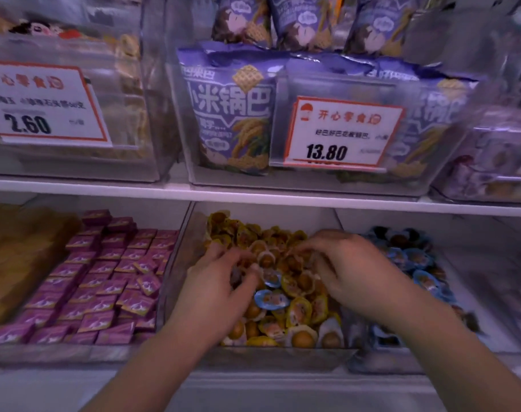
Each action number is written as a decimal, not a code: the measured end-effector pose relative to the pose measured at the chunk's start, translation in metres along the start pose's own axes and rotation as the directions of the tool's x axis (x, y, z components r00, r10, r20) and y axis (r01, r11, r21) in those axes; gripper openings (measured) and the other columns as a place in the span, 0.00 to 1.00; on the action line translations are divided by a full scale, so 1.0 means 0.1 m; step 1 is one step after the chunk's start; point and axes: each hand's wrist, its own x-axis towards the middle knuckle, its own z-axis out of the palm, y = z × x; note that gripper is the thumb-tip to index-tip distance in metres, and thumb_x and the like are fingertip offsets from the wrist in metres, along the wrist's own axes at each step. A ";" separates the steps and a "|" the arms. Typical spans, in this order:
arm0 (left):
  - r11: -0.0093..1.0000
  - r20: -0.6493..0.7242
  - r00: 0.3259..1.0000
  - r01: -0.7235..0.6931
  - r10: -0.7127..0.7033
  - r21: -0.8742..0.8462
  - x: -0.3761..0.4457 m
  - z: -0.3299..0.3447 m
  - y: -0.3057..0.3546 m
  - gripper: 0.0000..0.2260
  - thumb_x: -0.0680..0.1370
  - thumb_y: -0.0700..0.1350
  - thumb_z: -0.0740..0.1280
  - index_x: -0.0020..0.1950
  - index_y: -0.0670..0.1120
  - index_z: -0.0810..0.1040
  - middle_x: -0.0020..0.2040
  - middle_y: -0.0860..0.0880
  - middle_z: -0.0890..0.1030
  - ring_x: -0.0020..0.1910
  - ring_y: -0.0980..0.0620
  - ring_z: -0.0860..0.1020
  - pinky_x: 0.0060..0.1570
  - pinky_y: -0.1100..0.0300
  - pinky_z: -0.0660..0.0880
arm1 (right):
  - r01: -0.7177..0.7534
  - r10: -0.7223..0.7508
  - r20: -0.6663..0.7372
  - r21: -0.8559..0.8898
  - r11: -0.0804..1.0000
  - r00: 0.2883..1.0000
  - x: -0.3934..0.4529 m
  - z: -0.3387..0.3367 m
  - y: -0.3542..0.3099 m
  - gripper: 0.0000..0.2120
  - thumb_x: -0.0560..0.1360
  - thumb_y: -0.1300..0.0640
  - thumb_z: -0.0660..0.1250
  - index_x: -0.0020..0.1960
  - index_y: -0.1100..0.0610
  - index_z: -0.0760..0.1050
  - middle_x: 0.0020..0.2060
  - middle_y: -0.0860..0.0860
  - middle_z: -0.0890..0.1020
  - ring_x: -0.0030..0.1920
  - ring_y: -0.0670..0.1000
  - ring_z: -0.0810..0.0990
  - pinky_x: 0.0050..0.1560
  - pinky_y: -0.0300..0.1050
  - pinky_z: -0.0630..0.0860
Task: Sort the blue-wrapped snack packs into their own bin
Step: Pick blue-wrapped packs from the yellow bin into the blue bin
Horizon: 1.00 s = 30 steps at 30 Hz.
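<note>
Taking the middle bin of yellow-wrapped packs as the landmark: to its left, purple square packets are lying in rows. Over the bin's left half the left hand is reaching in with fingers curled among the packs; whether it is pinching one I cannot tell. Just right of that hand, two blue-wrapped snack packs are sitting in the yellow pile. Over the bin's right half the right hand is digging in, fingertips bent down, grasp unclear. Right of the bin, the blue packs' bin is holding more blue ones.
</note>
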 end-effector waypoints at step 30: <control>0.989 -0.143 0.979 -0.149 0.145 -0.015 -0.19 0.16 0.22 0.33 0.70 0.48 0.69 0.74 0.63 0.65 0.59 0.68 0.78 0.58 0.70 0.70 0.63 0.58 0.69 | -0.303 0.224 0.511 0.750 -0.588 0.830 0.12 0.42 -0.69 0.15 0.76 0.52 0.67 0.53 0.62 0.82 0.47 0.60 0.84 0.43 0.57 0.84 0.46 0.49 0.80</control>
